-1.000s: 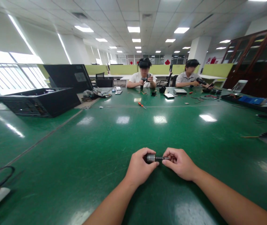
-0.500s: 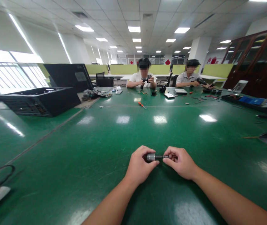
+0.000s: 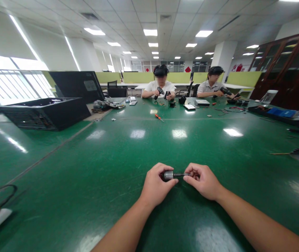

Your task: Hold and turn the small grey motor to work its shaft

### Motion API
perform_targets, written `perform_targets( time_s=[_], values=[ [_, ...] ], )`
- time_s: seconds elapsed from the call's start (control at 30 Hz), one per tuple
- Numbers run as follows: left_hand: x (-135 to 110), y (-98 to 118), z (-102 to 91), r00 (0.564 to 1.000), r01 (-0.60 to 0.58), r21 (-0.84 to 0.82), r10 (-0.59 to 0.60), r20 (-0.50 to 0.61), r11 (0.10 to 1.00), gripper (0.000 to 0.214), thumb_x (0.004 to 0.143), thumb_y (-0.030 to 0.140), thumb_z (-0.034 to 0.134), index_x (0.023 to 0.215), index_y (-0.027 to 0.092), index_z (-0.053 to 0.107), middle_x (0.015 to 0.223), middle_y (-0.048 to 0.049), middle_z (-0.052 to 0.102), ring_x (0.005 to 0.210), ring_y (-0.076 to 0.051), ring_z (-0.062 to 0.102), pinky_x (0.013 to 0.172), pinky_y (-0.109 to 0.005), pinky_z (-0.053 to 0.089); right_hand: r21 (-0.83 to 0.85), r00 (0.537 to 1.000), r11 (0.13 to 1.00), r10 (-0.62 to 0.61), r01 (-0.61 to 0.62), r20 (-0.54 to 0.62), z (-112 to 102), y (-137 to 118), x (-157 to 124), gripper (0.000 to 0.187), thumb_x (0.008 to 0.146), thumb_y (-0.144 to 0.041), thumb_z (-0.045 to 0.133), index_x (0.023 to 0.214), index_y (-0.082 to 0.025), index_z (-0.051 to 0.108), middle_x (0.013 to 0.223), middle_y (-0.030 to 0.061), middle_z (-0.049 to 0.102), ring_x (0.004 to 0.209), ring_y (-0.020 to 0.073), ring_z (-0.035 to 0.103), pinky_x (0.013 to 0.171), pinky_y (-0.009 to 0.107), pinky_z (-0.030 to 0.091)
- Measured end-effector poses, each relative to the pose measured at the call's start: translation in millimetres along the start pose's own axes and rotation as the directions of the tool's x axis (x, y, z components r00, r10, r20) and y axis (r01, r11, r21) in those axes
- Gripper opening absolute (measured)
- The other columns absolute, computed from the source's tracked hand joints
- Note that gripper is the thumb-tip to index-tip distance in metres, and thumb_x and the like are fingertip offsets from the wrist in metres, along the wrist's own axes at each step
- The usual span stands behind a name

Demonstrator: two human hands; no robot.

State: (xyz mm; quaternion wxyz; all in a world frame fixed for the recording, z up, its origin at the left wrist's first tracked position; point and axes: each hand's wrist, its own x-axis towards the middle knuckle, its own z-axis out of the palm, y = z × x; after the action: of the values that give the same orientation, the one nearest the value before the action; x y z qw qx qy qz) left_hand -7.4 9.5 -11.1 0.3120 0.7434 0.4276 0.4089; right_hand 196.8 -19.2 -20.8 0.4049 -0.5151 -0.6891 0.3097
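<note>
Metal cylinder (image 3: 168, 175) with thin shaft (image 3: 180, 174), low over the counter (image 3: 107, 154): fingers of the left hand (image 3: 156, 187) wrapped round the body, those of the right hand (image 3: 204, 182) pinching the shaft end; twisting would need a firm left grip.

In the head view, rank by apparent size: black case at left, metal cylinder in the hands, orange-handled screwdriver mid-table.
1. black case
2. metal cylinder, though nearness to the camera inflates it
3. orange-handled screwdriver, farther off, so places 2 and 3 are unsure
</note>
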Motion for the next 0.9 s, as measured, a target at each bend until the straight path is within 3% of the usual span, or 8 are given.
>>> perform_targets(
  time_s=[0.37,0.9],
  values=[
    [0.5,-8.8,4.0,0.993,0.111,-0.154,-0.115,-0.017,0.982,0.042,0.066,0.015,0.079,0.106,0.019,0.065,0.097,-0.0061,0.070,0.087,-0.021,0.067,0.078,-0.031,0.053,0.051,1.000,0.998,0.026,-0.025,-0.008,1.6,1.3,0.8,0.014,0.082,-0.031,0.064,0.079,-0.017,0.060,0.058,-0.0038,0.052,0.051,0.0104,0.045,0.048,0.022,0.033],
    [2.9,-10.9,2.0,0.985,0.161,-0.209,-0.172,-0.035,0.965,0.038,0.068,0.026,0.079,0.103,0.017,0.067,0.092,-0.0076,0.072,0.081,-0.021,0.068,0.070,-0.030,0.054,0.064,1.000,0.998,0.026,-0.025,-0.017,0.7,3.4,1.4,0.016,0.082,-0.033,0.064,0.080,-0.018,0.060,0.058,-0.0038,0.051,0.051,0.0110,0.045,0.049,0.022,0.033]
  ],
)
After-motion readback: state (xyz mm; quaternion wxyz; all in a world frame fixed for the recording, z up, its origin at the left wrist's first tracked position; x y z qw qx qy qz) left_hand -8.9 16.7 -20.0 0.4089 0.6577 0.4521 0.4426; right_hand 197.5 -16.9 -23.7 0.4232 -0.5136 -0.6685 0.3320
